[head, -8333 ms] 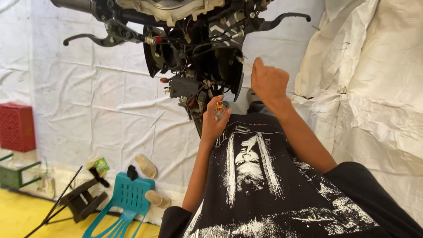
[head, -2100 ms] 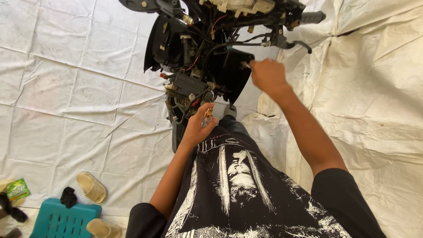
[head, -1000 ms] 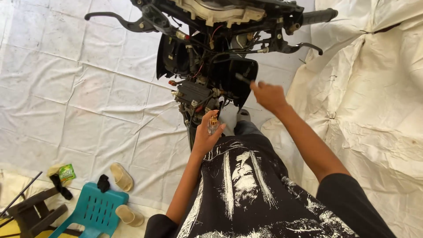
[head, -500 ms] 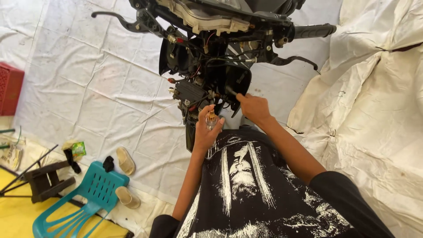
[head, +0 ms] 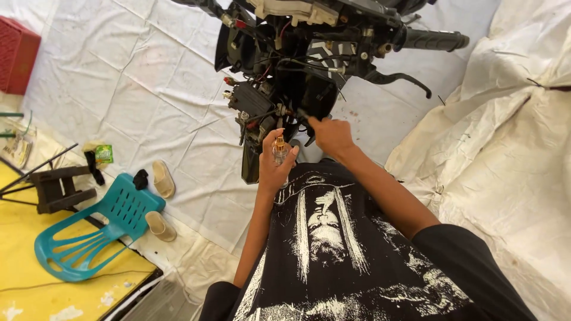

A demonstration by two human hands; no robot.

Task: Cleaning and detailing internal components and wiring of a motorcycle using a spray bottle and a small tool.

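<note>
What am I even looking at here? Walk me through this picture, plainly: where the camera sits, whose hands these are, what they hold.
The camera sits on a person's head and looks down, so the black printed shirt at the bottom is their own chest. Both arms reach forward to a stripped motorbike front, with its covers off and wires showing. The left hand holds a small clear bottle with a gold top. The right hand pinches a thin dark tool whose tip is in the wiring; what kind of tool cannot be told. A white sheet covers the floor. At left lie a tipped teal plastic chair, two beige sandals and a red crate.
</note>
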